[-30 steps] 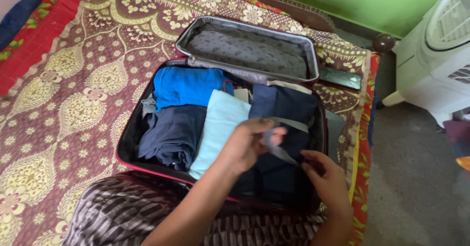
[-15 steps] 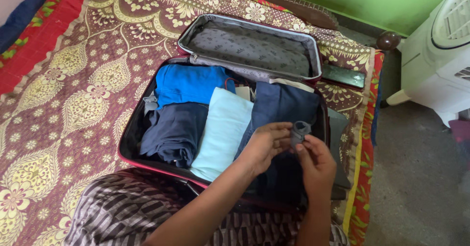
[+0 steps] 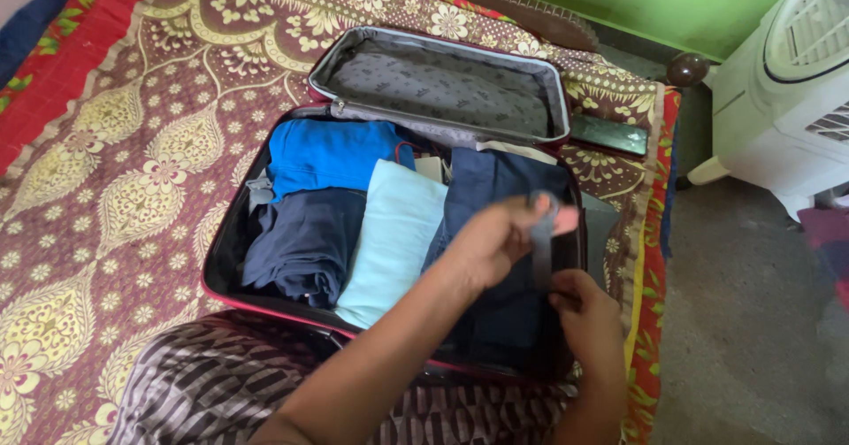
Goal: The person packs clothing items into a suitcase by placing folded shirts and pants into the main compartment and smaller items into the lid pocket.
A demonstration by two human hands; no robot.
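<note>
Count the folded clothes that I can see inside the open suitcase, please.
4: a bright blue one at the back left, a dark blue one in front of it, a pale blue one in the middle, a navy one on the right. More may lie underneath.

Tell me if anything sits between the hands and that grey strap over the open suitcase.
Nothing visible does. The left hand already pinches the upper end of the grey strap, and the right hand grips its lower end. The strap runs taut between them above the dark blue folded clothes in the suitcase.
</note>
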